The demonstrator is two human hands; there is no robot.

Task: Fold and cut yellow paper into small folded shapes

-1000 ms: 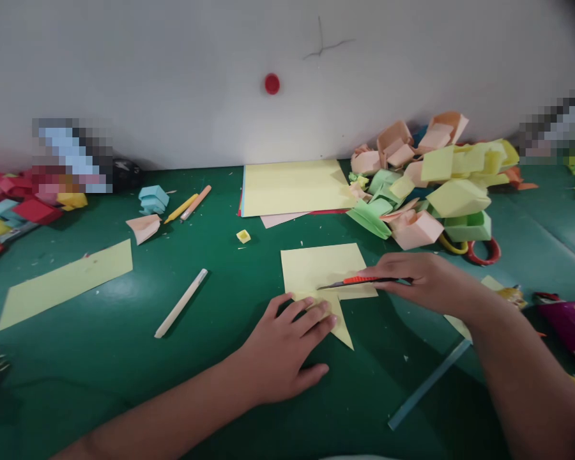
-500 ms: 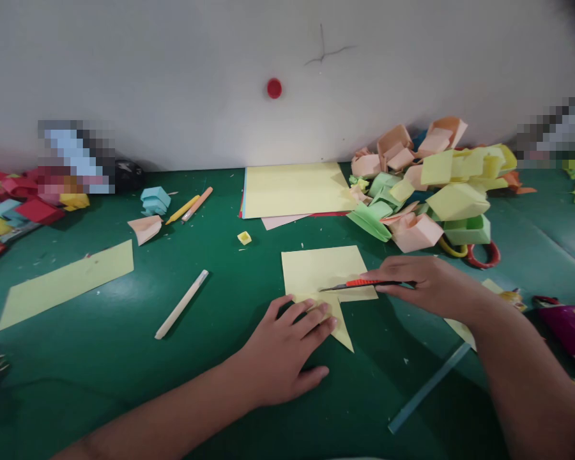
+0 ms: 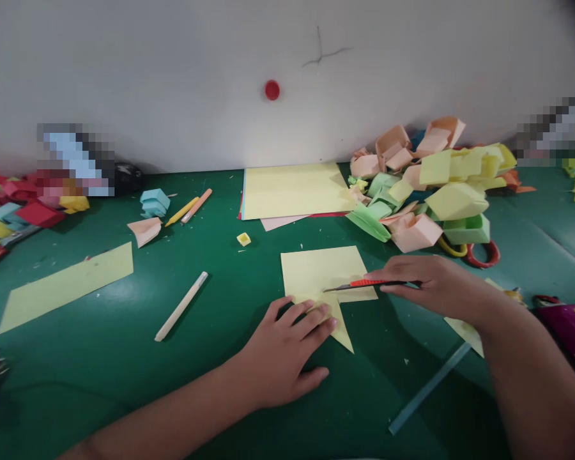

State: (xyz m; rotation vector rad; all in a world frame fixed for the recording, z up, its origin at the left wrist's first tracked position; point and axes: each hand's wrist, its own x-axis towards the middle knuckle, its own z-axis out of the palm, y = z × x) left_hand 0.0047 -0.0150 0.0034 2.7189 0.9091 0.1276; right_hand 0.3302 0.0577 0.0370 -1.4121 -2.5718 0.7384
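A pale yellow sheet of paper [image 3: 316, 268] lies on the green table, with a pointed flap sticking out toward me. My left hand [image 3: 292, 351] rests on its near part, fingers spread and palm down. In my right hand [image 3: 426, 284] is a red and black craft knife [image 3: 367, 282], pinched between thumb and fingers. Its thin blade lies over the paper, just beyond my left fingertips, along the edge between the flap and the larger part. Whether the blade tip is under the top layer I cannot tell.
Yellow sheets [image 3: 292, 191] are stacked by the wall. Folded paper pieces [image 3: 416, 191] are heaped right of them, beside red scissor handles [image 3: 483, 254]. A rolled paper stick [image 3: 181, 306] and a yellow strip [image 3: 71, 284] lie left. A bluish strip [image 3: 429, 390] lies near right.
My right hand and the craft knife have shifted slightly to the right, the blade sliding along the paper. My left hand stays put on the sheet.
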